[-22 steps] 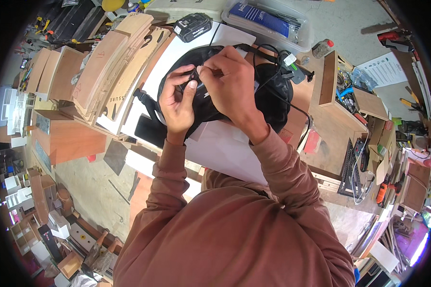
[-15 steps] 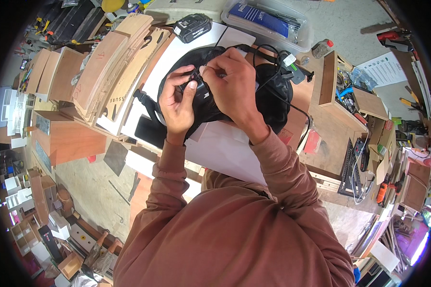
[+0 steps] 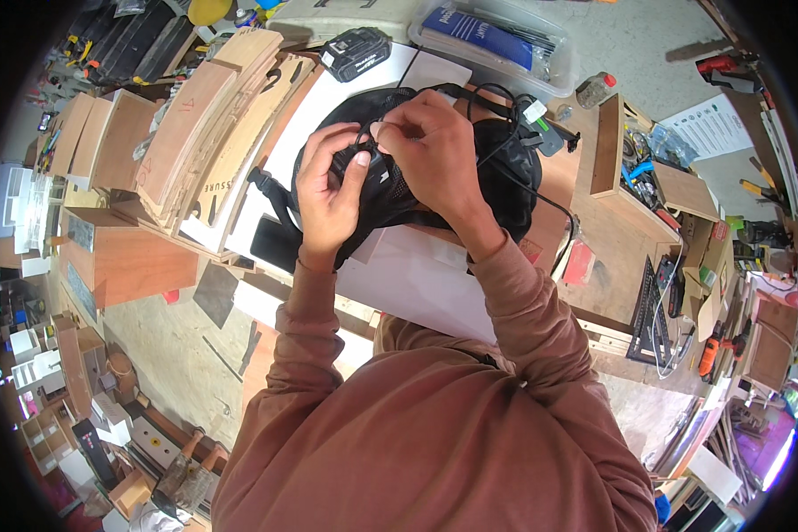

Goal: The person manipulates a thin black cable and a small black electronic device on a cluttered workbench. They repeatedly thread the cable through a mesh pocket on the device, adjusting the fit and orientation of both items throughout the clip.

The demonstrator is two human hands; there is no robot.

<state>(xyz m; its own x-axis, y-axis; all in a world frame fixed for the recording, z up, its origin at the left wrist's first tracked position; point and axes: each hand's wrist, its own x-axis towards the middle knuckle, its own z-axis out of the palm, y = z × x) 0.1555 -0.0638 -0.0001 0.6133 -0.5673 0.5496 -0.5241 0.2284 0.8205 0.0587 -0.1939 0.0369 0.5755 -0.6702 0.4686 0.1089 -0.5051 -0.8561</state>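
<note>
A black bag (image 3: 510, 182) with mesh panels and straps lies on the work table in front of me. Over its left part, both my hands meet at a thin black cord (image 3: 363, 133). The fingers and thumb of my left hand (image 3: 328, 191) are curled around the cord and a small dark piece whose kind I cannot make out. Pinched thumb and fingertips of my right hand (image 3: 434, 160) hold the cord close beside the left fingertips. A black side-release buckle (image 3: 262, 180) hangs from a strap at the bag's left.
Behind the bag stand a black battery pack (image 3: 356, 53) and a clear plastic tub (image 3: 559, 75). Stacked wooden panels (image 3: 186, 124) rise on the left. A dark flat phone-like slab (image 3: 273, 241) lies near my left wrist. A black cable (image 3: 550, 202) loops on the right.
My right fingertips have shifted slightly, and a small loop of the black cord now shows between the hands. My left hand has turned a little. The bag stays in place.
</note>
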